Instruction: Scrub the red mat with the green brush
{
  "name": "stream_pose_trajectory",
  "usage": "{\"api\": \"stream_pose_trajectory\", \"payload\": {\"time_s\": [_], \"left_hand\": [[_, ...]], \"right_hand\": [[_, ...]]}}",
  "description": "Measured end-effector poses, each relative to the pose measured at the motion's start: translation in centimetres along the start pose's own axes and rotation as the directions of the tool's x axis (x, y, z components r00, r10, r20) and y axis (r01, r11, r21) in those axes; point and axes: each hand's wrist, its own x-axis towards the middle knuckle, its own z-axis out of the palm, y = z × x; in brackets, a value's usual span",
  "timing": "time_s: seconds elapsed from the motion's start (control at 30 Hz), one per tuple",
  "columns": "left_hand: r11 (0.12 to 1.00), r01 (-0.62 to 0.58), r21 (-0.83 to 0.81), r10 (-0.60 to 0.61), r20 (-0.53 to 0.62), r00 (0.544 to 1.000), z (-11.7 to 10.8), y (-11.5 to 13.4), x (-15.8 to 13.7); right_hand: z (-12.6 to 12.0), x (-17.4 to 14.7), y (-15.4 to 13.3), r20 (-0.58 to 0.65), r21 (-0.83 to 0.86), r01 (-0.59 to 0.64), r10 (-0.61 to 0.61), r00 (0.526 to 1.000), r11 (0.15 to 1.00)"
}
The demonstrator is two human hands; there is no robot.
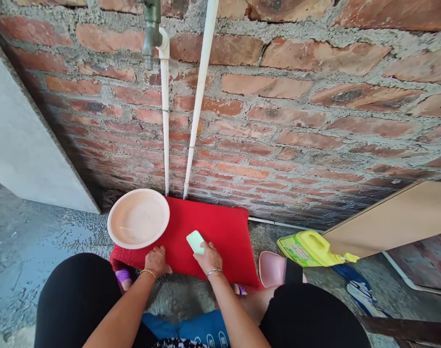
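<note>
A red mat [213,222] with a fluffy underside lies spread out in front of the brick wall. My right hand [209,258] is closed around a pale green bar of soap [195,240], held flat over the middle of the mat. At the mat's near edge, my left hand [157,262] has its fingers curled onto the red cloth, with the thumb toward the right. A pale pink basin [138,220] stands on the mat's left end, just beyond my left hand, with what looks like some clear water inside.
A tap [151,38] and white pipes [164,125] run down the brick wall [278,116]. To the right are a pink scoop-like container [272,269], a yellow detergent jug [307,247], a leaning board [390,217] and a shoe [361,295]. A grey slab [32,130] leans at left over wet concrete.
</note>
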Motion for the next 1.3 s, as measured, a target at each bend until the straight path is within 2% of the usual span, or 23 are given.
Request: {"api": "stream_pose_trajectory", "payload": {"time_s": [0.1, 0.17, 0.2, 0.27, 0.4, 0.5, 0.57, 0.67, 0.77, 0.83, 0.87, 0.93, 1.03, 1.1, 1.2, 1.3], "left_hand": [[1.0, 0.013, 0.001, -0.013, 0.003, 1.0, -0.3, 0.2, -0.1], [1.0, 0.015, -0.005, -0.015, 0.004, 1.0, -0.4, 0.2, 0.0], [1.0, 0.015, -0.008, -0.015, 0.005, 1.0, -0.4, 0.3, 0.0], [1.0, 0.015, -0.014, -0.015, 0.01, 1.0, -0.4, 0.3, 0.0], [1.0, 0.015, -0.017, -0.015, 0.007, 1.0, -0.3, 0.2, 0.0], [1.0, 0.008, -0.009, -0.008, 0.007, 1.0, -0.2, 0.2, 0.1], [1.0, 0.006, -0.007, -0.006, 0.01, 1.0, -0.2, 0.1, 0.2], [1.0, 0.01, -0.012, -0.01, 0.014, 1.0, 0.0, 0.1, 0.3], [1.0, 0.014, -0.016, -0.014, 0.013, 1.0, 0.1, 0.0, 0.3], [1.0, 0.017, -0.015, -0.017, 0.013, 1.0, 0.1, 0.0, 0.4], [1.0, 0.018, -0.016, -0.018, 0.011, 1.0, 0.2, 0.0, 0.4], [1.0, 0.018, -0.018, -0.018, 0.008, 1.0, 0.2, 0.0, 0.4], [1.0, 0.013, -0.021, -0.013, 0.008, 1.0, 0.2, 0.0, 0.4], [1.0, 0.011, -0.022, -0.011, 0.013, 1.0, 0.2, 0.0, 0.4], [1.0, 0.005, -0.02, -0.005, 0.015, 1.0, 0.0, 0.0, 0.2], [1.0, -0.001, -0.014, 0.001, 0.01, 1.0, -0.2, 0.0, 0.0]], "right_hand": [[-1.7, 0.1, 2.8, -0.026, 0.033, -0.205, 0.206, 0.978, 0.978], [-2.2, 0.0, 3.3, -0.054, 0.062, -0.253, 0.256, 0.965, 0.966], [-2.0, 0.0, 3.0, -0.075, 0.074, -0.235, 0.24, 0.968, 0.969], [-1.2, -0.1, 1.4, -0.106, 0.081, -0.125, 0.134, 0.985, 0.989], [1.0, 0.0, -3.2, -0.054, 0.036, 0.131, -0.129, 0.99, 0.991], [1.4, 0.4, -4.3, -0.019, 0.019, 0.145, -0.145, 0.989, 0.989], [1.0, 0.8, -2.7, -0.031, 0.03, 0.076, -0.075, 0.997, 0.997], [-0.3, 1.2, 2.5, -0.088, 0.1, -0.142, 0.151, 0.985, 0.985], [-1.7, 1.3, 8.1, -0.148, 0.23, -0.381, 0.419, 0.896, 0.895], [-2.1, 1.2, 10.2, -0.187, 0.303, -0.43, 0.496, 0.848, 0.85], [-2.0, 1.0, 10.4, -0.207, 0.322, -0.416, 0.492, 0.846, 0.85], [-1.3, 0.6, 9.1, -0.239, 0.325, -0.314, 0.399, 0.885, 0.892], [0.8, -0.3, 4.6, -0.19, 0.264, -0.06, 0.113, 0.975, 0.963], [2.1, -0.9, 1.7, -0.124, 0.218, 0.066, -0.039, 0.991, 0.974], [2.7, -1.3, 0.1, -0.084, 0.185, 0.111, -0.097, 0.992, 0.976], [1.4, -1.2, 2.6, -0.082, 0.162, 0.05, -0.037, 0.996, 0.985]]}}
